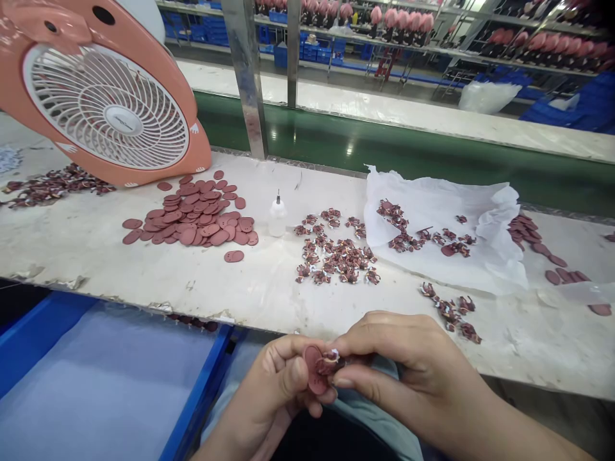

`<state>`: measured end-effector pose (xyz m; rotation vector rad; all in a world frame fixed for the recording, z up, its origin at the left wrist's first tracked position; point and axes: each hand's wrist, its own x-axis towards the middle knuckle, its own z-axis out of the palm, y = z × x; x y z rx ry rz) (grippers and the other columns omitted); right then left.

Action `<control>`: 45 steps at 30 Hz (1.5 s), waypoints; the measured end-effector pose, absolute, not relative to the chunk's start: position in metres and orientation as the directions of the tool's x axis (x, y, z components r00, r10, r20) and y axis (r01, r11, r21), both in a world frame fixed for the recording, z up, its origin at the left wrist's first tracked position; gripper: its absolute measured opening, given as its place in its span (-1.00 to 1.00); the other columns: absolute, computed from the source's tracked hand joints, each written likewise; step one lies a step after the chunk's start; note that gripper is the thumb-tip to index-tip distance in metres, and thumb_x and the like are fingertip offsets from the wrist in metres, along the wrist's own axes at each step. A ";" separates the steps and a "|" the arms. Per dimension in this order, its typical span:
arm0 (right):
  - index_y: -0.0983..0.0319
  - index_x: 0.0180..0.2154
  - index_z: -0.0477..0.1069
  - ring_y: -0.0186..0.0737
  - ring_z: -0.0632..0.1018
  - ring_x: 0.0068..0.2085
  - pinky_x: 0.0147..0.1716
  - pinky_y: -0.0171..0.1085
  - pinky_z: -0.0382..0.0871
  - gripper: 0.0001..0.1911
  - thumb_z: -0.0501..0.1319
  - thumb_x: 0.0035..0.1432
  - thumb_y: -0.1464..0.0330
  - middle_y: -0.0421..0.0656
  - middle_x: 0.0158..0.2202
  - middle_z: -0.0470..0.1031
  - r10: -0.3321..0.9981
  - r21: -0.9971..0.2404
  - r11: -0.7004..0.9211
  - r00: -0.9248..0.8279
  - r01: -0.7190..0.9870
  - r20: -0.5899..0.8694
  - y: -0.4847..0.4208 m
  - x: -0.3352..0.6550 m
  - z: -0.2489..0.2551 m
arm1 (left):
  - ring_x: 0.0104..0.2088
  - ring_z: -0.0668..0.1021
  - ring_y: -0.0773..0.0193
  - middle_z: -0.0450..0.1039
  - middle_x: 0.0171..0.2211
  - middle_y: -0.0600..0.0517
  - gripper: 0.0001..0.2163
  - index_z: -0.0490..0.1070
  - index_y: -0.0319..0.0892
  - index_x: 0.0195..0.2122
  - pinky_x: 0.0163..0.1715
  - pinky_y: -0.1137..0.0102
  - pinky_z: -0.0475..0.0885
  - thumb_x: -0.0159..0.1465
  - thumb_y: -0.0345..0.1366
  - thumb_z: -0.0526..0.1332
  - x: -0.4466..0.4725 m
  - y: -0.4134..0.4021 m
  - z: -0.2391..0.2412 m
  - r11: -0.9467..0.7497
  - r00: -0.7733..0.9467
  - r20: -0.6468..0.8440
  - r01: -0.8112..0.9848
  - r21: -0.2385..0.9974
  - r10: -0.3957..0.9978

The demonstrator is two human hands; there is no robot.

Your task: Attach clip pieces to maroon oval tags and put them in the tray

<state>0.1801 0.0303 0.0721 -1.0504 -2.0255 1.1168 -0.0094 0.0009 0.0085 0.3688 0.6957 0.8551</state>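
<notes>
I read the left hand grip pinching a maroon oval piece; the right hand grip pinches a small figure against it, near the tabletop.

Shared grip of left hand and right hand on maroon oval, perhaps charm too

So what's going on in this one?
A person at a workbench holds a maroon oval piece in the left hand and a small trim piece against it with the right hand. On the bench lie a pile of ovals, a small bottle and scattered trim pieces, beside a pink fan.
</notes>
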 end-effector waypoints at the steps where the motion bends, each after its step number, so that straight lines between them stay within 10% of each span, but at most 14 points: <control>1: 0.10 -0.23 0.49 -0.41 0.55 -0.37 -0.36 -0.46 0.37 -0.90 0.32 0.18 0.39 -0.32 -0.37 0.57 0.848 -0.869 0.340 -0.517 0.359 0.118 0.030 0.180 0.073 | -0.49 0.48 0.38 0.46 -0.53 0.05 -0.73 0.58 -0.19 -0.38 -0.51 0.53 0.34 0.05 -0.08 0.40 -0.009 0.001 0.008 0.615 0.460 -0.409 -0.558 0.557 0.788; 45: 0.27 -0.27 0.45 -0.38 0.49 -0.37 -0.33 -0.42 0.32 -0.90 0.21 0.21 0.56 -0.23 -0.38 0.53 0.741 -0.755 0.510 -0.656 0.412 0.143 0.034 0.175 0.085 | -0.59 0.40 0.51 0.36 -0.56 0.11 -0.73 0.57 -0.20 -0.42 -0.61 0.63 0.29 0.02 -0.08 0.41 0.000 0.000 0.006 0.706 0.496 -0.507 -0.557 0.437 0.705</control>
